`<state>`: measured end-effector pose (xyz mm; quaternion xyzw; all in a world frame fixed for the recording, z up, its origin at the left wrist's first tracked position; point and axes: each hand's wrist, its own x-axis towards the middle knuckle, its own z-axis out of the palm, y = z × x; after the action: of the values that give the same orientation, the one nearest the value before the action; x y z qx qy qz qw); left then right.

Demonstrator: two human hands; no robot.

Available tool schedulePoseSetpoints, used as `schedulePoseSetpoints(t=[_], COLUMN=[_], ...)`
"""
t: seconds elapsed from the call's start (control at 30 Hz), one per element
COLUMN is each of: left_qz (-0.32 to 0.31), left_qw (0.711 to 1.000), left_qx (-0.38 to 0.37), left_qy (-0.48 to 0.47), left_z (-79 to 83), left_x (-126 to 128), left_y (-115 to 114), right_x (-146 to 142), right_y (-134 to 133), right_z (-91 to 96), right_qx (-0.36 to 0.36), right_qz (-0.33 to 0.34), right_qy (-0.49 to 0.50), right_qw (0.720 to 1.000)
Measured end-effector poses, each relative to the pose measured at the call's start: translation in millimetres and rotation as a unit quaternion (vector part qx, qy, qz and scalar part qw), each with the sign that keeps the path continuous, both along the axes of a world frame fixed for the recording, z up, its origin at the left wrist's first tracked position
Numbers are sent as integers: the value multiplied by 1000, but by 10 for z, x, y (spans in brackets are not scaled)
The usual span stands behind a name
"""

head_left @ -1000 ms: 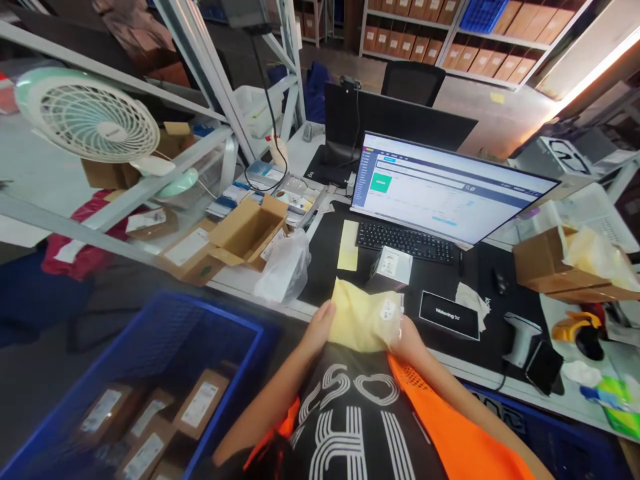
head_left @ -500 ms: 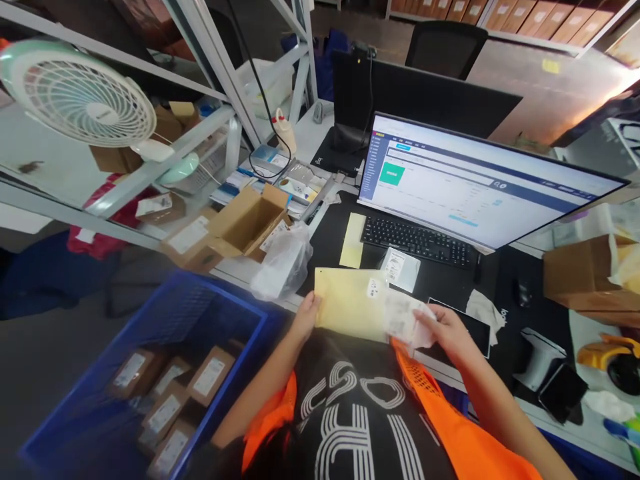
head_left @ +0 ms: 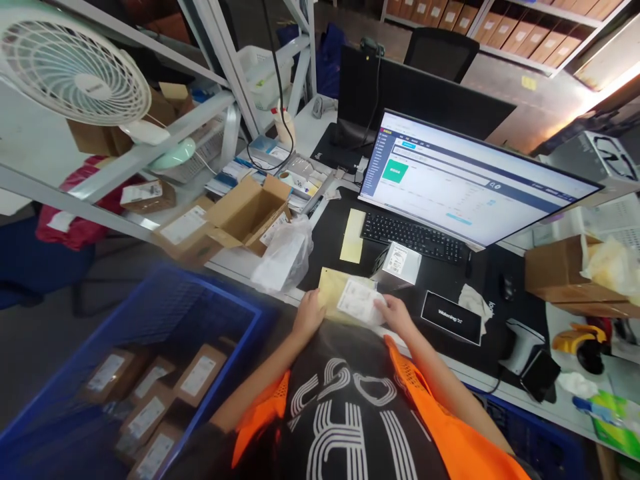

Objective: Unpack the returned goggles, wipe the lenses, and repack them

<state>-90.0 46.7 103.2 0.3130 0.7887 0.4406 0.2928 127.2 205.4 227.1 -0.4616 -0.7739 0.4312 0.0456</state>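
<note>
A yellow padded envelope [head_left: 331, 289] lies at the near edge of the black desk mat [head_left: 330, 233], close to my body. My left hand [head_left: 309, 313] grips its left edge, fingers closed on it. My right hand [head_left: 397, 313] presses a white printed label [head_left: 359, 301] onto the envelope's face, fingers lying on the label's right side. A small grey box with a white sticker [head_left: 399, 263] stands just behind the envelope, in front of the keyboard [head_left: 413, 238].
A wide monitor [head_left: 470, 183] stands behind the keyboard. An open cardboard box [head_left: 250, 213] and a clear plastic bag [head_left: 283, 257] lie to the left. A blue crate [head_left: 150, 373] of labelled boxes sits lower left. A scanner [head_left: 517, 340] and a brown box [head_left: 563, 273] are on the right.
The envelope has come down flat near the desk edge. My right hand, which held the white label out to the right, has brought it onto the envelope's face.
</note>
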Motion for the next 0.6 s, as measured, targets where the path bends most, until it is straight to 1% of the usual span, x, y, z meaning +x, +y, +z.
schedulePoseSetpoints(t=[0.07,0.1,0.2,0.27,0.3,0.33,0.43,0.53,0.6], left_qz=[11,32,148,217,233,236,216,212,209], left_qw=[998,996,974,952,945,942,946,947,948], left_qx=[4,2,-20,-42,-52,-60,-69,-61,-47], left_qy=[57,87,172,211,223,230,232,233,237], left_z=[110,158,229,210,184,152,53,18,52], left_x=[-66,-120,-357,-553,-651,-743,-951,-1038,-1039], left_y=[-148,-218,-345,-336,-309,-272,-166,-147,-193], right_x=[-93,-113,-89,-28,6,38,97,104,97], right_y=[-36,-44,-41,-29,-24,-21,-23,-20,-8], right_z=[-167,-237,-391,-448,-463,-468,-440,-378,-337], right_qx=[21,32,61,71,72,72,67,66,66], right_qz=[10,14,25,41,53,68,118,155,170], right_qy=[-21,-34,-76,-98,-104,-108,-113,-113,-111], right_qw=[1000,999,995,992,990,989,984,979,977])
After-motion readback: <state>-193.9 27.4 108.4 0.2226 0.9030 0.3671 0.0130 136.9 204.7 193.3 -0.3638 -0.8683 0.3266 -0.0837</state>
